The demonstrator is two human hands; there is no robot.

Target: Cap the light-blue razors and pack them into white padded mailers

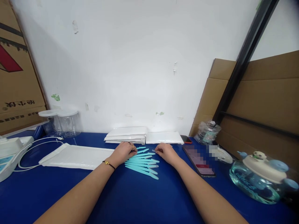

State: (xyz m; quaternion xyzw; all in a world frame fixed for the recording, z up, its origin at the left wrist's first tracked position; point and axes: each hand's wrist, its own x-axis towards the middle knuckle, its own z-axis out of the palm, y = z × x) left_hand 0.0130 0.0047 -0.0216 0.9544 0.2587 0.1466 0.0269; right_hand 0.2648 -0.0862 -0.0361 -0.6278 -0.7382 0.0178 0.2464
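Several teal eyebrow razors [141,165] lie fanned out on the blue tabletop, handles to the left and blade ends to the right; some tips look covered in clear plastic. My left hand [125,153] is closed at the fan's upper left, fingertips pinching the handle of a razor among the upper ones. My right hand [165,151] is closed too, right of the upper blade ends. Between its thumb and fingers shows a small clear blade cap [154,151]. The exact grip of both hands is partly hidden behind the fingers.
White padded mailers [126,135] are stacked near the wall, and another mailer [79,156] lies left. On the right are a phone [198,161] and a clear teapot-shaped bottle [259,180]. Lidded jars [69,124] and a white cable [25,149] are at left.
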